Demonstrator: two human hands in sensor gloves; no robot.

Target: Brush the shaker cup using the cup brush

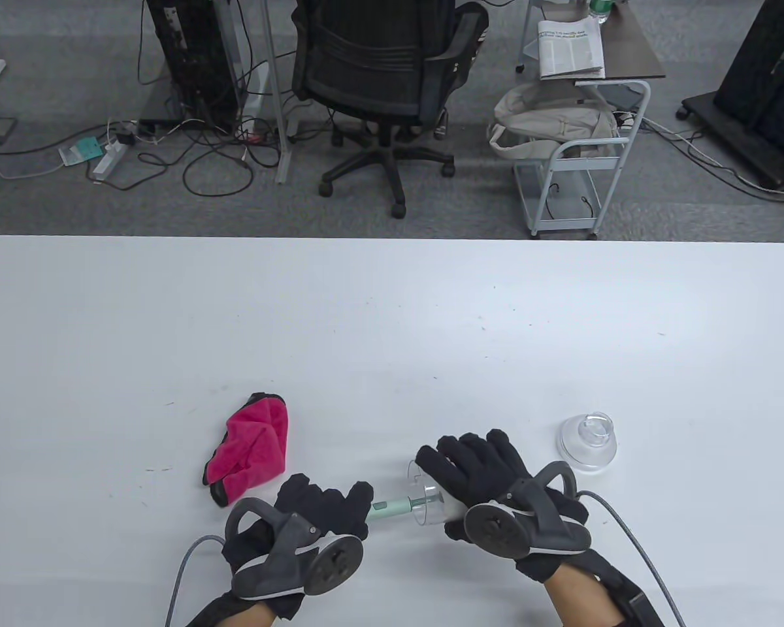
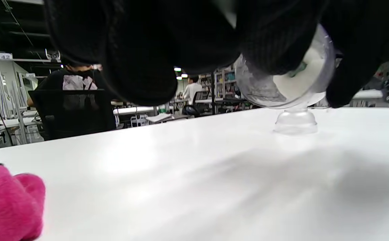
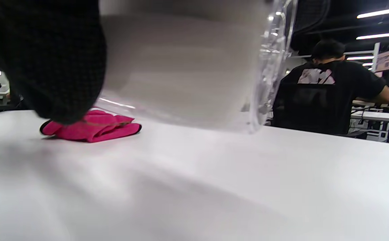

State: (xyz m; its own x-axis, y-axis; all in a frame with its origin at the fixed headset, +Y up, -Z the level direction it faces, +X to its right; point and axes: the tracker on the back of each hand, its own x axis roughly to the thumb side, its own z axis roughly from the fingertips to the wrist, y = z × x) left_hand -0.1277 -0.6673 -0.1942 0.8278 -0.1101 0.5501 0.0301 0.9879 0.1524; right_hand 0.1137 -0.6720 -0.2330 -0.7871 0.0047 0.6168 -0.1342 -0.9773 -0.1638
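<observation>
Right hand (image 1: 496, 486) wraps the clear shaker cup (image 1: 428, 499) sideways just above the table; left hand (image 1: 313, 516) grips the cup brush (image 1: 392, 508) handle. Cup's probably light, slick plastic, so hold mid-body.

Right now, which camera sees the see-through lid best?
The table view: the clear lid shows whole on the white table, right of the right hand. The left wrist view shows it small and low. The right wrist view misses it.

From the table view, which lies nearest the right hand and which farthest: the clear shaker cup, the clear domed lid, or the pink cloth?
1. Clear plastic shaker cup: held in the right hand.
2. Clear domed lid: just beyond, on its right.
3. Pink cloth: far across, on the left.
</observation>
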